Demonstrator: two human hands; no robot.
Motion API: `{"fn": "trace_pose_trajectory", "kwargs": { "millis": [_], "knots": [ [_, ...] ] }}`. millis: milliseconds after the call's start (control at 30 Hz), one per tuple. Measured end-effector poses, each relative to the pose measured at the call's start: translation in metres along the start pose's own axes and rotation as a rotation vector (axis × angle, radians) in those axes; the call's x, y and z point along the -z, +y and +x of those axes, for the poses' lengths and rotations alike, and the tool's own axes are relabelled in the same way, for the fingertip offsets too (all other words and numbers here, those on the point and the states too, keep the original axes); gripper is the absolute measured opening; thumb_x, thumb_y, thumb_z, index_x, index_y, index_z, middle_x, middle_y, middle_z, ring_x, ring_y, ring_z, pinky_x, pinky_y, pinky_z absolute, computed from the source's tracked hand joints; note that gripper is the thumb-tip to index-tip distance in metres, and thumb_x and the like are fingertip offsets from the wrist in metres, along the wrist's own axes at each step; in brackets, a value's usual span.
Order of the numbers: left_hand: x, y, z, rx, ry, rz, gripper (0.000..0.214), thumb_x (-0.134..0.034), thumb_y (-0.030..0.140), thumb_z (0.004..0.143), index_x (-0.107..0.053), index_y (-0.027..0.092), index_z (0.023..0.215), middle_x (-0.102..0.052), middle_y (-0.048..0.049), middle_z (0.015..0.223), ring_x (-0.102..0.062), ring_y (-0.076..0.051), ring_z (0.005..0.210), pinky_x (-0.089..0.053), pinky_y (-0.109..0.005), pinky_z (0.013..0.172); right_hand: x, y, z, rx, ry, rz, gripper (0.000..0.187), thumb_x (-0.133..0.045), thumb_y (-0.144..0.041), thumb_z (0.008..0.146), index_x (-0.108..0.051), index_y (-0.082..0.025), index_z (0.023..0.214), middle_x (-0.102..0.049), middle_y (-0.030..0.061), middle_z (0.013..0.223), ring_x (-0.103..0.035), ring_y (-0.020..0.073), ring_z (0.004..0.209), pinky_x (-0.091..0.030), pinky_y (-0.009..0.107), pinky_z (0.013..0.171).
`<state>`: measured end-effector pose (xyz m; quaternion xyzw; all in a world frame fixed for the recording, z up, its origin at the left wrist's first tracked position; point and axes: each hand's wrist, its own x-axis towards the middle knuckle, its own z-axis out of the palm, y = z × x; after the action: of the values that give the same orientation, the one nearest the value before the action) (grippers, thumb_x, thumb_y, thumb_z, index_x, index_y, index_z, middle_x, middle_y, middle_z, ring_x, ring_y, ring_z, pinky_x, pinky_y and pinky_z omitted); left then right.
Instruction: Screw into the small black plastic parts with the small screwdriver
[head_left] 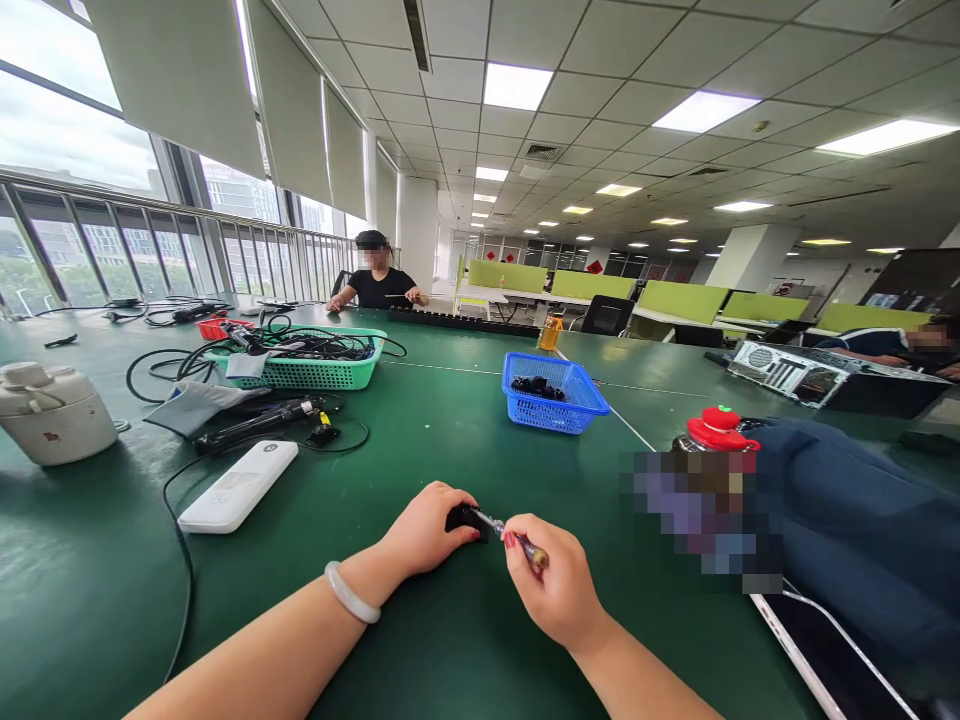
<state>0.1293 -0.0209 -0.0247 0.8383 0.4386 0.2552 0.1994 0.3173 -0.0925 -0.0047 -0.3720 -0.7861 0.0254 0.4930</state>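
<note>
My left hand [429, 528] holds a small black part [466, 518] down on the green table [420, 640], its fingers closed around it. Much of that part is hidden under the fingers. My right hand [556, 580] grips the handle of a screwdriver [535, 554] with a brownish, brass-coloured end. The metal shaft slants up and left, and its tip meets or nearly meets the black part; the exact contact is too small to see. Beyond my hands stands a blue plastic basket [556, 412] with several black pieces [537, 388] inside.
To the left lie a white power bank [241, 486], a black cable, a green basket [315, 374] of cables and a beige jug [52, 412]. At right are dark blue cloth [847, 490], a phone [832, 650] and a computer case [825, 376]. A person [382, 285] sits opposite.
</note>
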Motion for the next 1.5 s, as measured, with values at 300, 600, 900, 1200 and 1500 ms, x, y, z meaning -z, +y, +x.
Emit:
{"fn": "trace_pose_trajectory", "kwargs": {
  "millis": [300,600,900,1200,1500],
  "knots": [
    [-0.002,-0.002,0.001,-0.018,0.02,0.056,0.027,-0.066,0.031,0.075,-0.067,0.022,0.1,-0.068,-0.0037,0.094,-0.057,-0.023,0.098,-0.046,-0.035,0.088,-0.011,-0.006,-0.005,0.283,-0.064,-0.271,0.021,-0.045,-0.013,0.088,-0.062,-0.019,0.079,-0.049,-0.0025,0.055,-0.042,0.0108,0.049,-0.031,0.026,0.051],
    [-0.001,-0.003,0.003,-0.037,0.006,0.062,0.028,-0.068,0.031,0.074,-0.067,0.022,0.1,-0.069,-0.0032,0.093,-0.056,-0.023,0.097,-0.046,-0.034,0.087,-0.018,-0.012,-0.007,0.439,-0.099,-0.385,0.022,-0.047,-0.015,0.087,-0.059,-0.018,0.069,-0.046,-0.0008,0.056,-0.039,0.0125,0.05,-0.026,0.029,0.05],
    [0.0,0.0,0.003,-0.02,-0.016,0.061,0.029,-0.066,0.027,0.075,-0.067,0.022,0.103,-0.069,-0.0034,0.098,-0.056,-0.023,0.1,-0.045,-0.035,0.089,-0.018,-0.009,-0.008,0.396,-0.073,-0.408,0.025,-0.047,-0.016,0.088,-0.059,-0.019,0.067,-0.045,-0.0012,0.055,-0.038,0.0122,0.049,-0.026,0.029,0.05],
    [0.001,0.0,0.004,-0.017,-0.03,0.07,0.03,-0.067,0.028,0.075,-0.067,0.022,0.104,-0.069,-0.0039,0.098,-0.057,-0.023,0.1,-0.046,-0.034,0.089,-0.02,-0.007,-0.008,0.407,-0.056,-0.384,0.025,-0.049,-0.016,0.087,-0.058,-0.018,0.064,-0.043,-0.0021,0.054,-0.035,0.0119,0.049,-0.025,0.028,0.049],
    [0.002,0.0,0.004,-0.03,-0.03,0.082,0.029,-0.066,0.028,0.075,-0.067,0.022,0.104,-0.069,-0.0039,0.098,-0.058,-0.023,0.099,-0.046,-0.034,0.089,-0.021,-0.006,-0.008,0.402,-0.054,-0.383,0.025,-0.049,-0.016,0.088,-0.058,-0.018,0.064,-0.043,-0.0021,0.054,-0.034,0.0121,0.05,-0.025,0.028,0.049]
  ]
}}
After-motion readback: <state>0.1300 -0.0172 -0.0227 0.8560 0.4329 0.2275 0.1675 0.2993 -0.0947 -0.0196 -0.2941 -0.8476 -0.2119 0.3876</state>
